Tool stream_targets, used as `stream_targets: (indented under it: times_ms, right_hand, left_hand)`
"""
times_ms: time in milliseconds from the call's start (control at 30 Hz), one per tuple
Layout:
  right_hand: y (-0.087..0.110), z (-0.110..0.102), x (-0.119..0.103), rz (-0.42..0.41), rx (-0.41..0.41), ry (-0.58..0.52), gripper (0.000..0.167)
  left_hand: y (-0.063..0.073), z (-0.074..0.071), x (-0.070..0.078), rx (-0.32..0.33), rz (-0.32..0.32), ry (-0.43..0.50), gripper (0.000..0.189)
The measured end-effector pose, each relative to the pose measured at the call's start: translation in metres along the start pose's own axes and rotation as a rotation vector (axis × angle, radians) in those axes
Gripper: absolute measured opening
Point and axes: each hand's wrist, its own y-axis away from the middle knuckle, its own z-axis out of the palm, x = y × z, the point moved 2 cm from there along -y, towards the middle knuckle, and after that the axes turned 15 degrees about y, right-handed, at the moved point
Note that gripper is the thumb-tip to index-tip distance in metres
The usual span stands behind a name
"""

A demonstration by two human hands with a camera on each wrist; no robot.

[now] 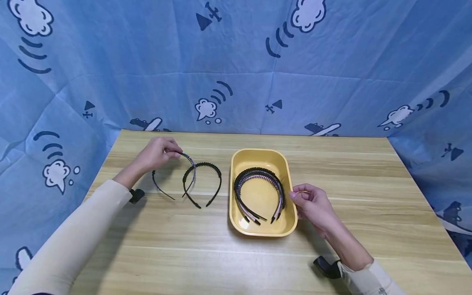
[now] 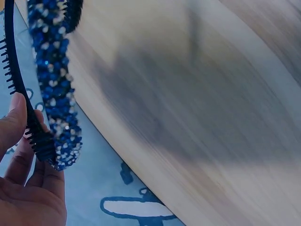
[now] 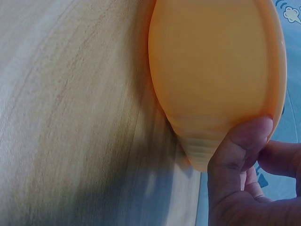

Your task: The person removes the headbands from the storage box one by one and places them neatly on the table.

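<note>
My left hand point(image 1: 157, 155) pinches a headband studded with blue and silvery beads point(image 2: 54, 84) and holds it raised above the left of the table. A toothed inner band shows beside the thumb in the left wrist view. Behind it from the head view, a black headband point(image 1: 208, 164) lies on the wood, partly overlapped by the beaded one. My right hand point(image 1: 313, 205) grips the right rim of a yellow tray point(image 1: 258, 151), thumb pressed to the wall point(image 3: 211, 70) in the right wrist view. Several black and pinkish-purple headbands point(image 1: 258, 177) lie nested inside the tray.
The light wooden table point(image 1: 177, 262) reaches back to a blue printed cloth point(image 1: 236, 102), which also hangs on both sides. Black devices are worn at the left wrist point(image 1: 137, 195) and the right wrist point(image 1: 326, 267).
</note>
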Motion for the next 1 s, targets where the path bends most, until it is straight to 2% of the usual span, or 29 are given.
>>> stream_targets:
  times_ms: [567,1000]
  right_hand:
    - [0.0,0.0,-0.001,0.0,-0.002,0.003,0.029]
    - [0.001,0.0,-0.002,-0.012,-0.012,-0.008,0.029]
  left_hand:
    - [0.009,-0.013,-0.02,0.014,0.015,-0.024,0.012]
    - [0.011,-0.012,-0.031,-0.007,-0.063,-0.016,0.014]
